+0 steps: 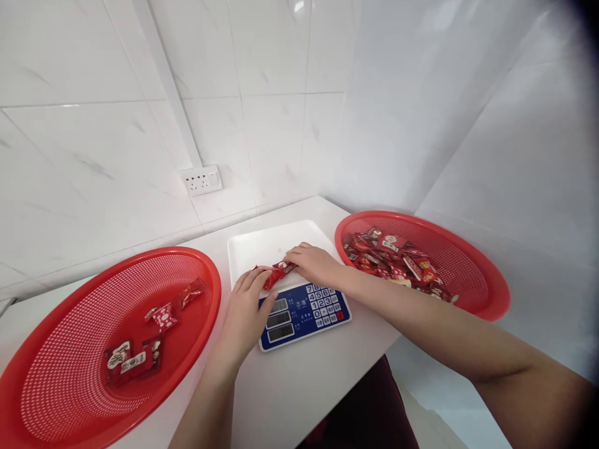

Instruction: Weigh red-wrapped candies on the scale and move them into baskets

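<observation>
A white electronic scale [262,246] with a blue keypad panel [304,315] stands between two red baskets. On its front edge lie red wrapped candies [277,274]. My left hand [247,312] rests at the front of the scale, its fingers curled onto the candies. Reaching in from the right, my right hand [314,262] lies fingers-down with its fingertips touching the same candies. Whether either hand truly grips them is unclear.
The left red basket [56,399] holds several wrapped candies [135,358]. The right red basket [472,262] holds a pile of them [393,259]. White tiled walls meet in a corner behind, with a wall socket [202,179]. The table edge runs close to my body.
</observation>
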Demonstrator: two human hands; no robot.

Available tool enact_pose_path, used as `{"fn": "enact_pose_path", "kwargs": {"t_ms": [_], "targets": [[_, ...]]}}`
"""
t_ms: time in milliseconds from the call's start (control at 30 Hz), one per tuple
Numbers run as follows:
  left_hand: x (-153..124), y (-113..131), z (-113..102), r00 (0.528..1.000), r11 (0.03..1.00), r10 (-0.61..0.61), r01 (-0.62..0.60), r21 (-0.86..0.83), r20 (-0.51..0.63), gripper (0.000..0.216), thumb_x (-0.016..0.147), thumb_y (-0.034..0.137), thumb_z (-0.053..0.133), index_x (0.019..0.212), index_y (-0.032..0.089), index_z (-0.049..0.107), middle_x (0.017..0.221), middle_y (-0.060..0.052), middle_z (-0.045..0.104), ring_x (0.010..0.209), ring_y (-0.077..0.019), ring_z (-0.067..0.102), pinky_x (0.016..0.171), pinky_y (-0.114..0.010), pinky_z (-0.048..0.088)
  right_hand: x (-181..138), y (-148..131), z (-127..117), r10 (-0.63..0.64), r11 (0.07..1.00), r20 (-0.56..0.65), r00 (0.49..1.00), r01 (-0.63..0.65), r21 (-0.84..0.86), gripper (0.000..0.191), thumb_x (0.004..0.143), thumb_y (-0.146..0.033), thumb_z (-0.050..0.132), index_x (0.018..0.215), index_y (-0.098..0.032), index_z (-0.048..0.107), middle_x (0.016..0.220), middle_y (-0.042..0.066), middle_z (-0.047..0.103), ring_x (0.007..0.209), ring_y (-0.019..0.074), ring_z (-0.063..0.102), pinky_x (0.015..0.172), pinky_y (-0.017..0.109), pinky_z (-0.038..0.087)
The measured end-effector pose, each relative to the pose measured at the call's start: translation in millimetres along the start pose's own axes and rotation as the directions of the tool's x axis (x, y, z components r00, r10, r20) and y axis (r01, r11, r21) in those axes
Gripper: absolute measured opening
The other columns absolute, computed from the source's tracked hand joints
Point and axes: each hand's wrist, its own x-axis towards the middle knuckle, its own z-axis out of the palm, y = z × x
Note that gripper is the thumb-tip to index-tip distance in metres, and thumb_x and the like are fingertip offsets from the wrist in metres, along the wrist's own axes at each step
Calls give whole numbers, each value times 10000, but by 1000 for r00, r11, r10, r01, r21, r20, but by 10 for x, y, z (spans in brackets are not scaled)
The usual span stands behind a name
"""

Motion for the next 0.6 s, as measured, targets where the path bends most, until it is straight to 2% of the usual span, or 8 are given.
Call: {"fn": "enact_pose_path", "kwargs": {"t_ms": [133, 233, 333, 433, 500, 600], "targets": [[-18, -36, 42, 996, 994, -90, 91, 61, -5, 390, 872, 314, 472, 1249, 250, 550, 1368, -136, 448, 1235, -329, 425, 965, -510, 381, 77, 35, 12, 85, 995, -80, 993, -89, -46, 259, 852, -132, 446, 932, -201, 682, 975, 100, 658, 977, 246, 542, 808, 373, 435], [-12, -55, 45, 996, 994, -90, 90, 67, -4, 381, 867, 297, 483, 1237, 262, 564, 1334, -131, 485, 1215, -328, 443, 958, -511, 384, 87, 24, -49, 131, 990, -124, 984, -136, -32, 270, 857, -130, 425, 919, -197, 679, 951, 94, 655, 930, 229, 565, 782, 359, 441], [13, -67, 30, 998, 997, -67, 68, 32, -15, 373, 886, 258, 445, 1243, 250, 553, 1290, -124, 538, 1192, -303, 470, 958, -487, 391, 55, -61, -81, 102, 995, -135, 986, -102, 9, 262, 852, -138, 437, 952, -206, 669, 984, 72, 656, 957, 212, 567, 802, 347, 448], [39, -72, 3, 996, 997, -70, 68, -46, -57, 380, 912, 227, 376, 1258, 236, 534, 1244, -116, 587, 1127, -273, 532, 927, -448, 419, 17, -198, -53, 16, 998, -125, 992, -9, 57, 298, 836, -140, 469, 1081, -200, 627, 1107, 61, 633, 1063, 196, 527, 881, 339, 433], [46, -71, -20, 986, 989, -127, 117, -96, -108, 374, 918, 239, 366, 1244, 226, 549, 1180, -112, 627, 1058, -264, 575, 888, -423, 443, 9, -290, -23, -3, 990, -133, 991, 21, 139, 361, 821, -161, 507, 1174, -180, 574, 1183, 83, 601, 1116, 211, 499, 925, 370, 413], [42, -54, -70, 945, 949, -272, 233, -211, -182, 361, 918, 308, 388, 1210, 212, 577, 1099, -101, 661, 1016, -255, 595, 875, -407, 449, 18, -402, -14, 63, 914, -127, 990, -7, 405, 371, 814, -232, 547, 1181, -174, 548, 1163, 102, 604, 1051, 207, 544, 890, 386, 435]]}}
